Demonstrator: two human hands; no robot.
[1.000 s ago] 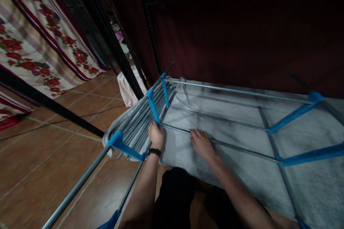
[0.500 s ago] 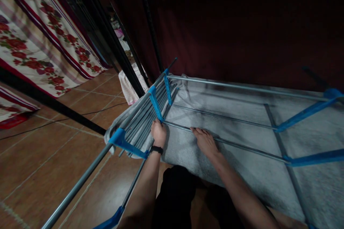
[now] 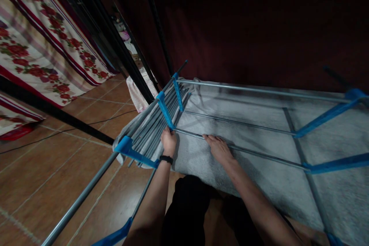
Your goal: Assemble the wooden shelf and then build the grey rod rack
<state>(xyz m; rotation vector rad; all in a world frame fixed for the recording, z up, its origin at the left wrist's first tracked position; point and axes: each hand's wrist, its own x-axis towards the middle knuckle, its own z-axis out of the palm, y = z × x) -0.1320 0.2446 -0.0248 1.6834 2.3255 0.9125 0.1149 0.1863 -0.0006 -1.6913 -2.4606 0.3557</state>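
My left hand (image 3: 168,140), with a dark band on its wrist, is closed round the joint where a blue plastic bracket (image 3: 165,112) meets a thin metal rod (image 3: 259,155). Farther right along that same rod, my right hand (image 3: 218,147) grips it from above. The rod runs to another blue bracket (image 3: 337,163) on the right. These parts belong to a frame of grey tubes over a grey cloth (image 3: 198,157). Beside my left hand lies a bundle of loose grey rods (image 3: 150,127).
A long tube (image 3: 83,196) with a blue bracket (image 3: 137,155) extends toward the lower left. Black metal posts (image 3: 129,57) stand behind. Floral curtains (image 3: 37,46) hang at the left over a tiled floor (image 3: 57,173) crossed by a dark cable. A striped cloth (image 3: 141,90) hangs near the posts.
The view has shifted slightly. Both hands keep nearly the same places on the rod, and the left brackets and tube appear a little farther left.
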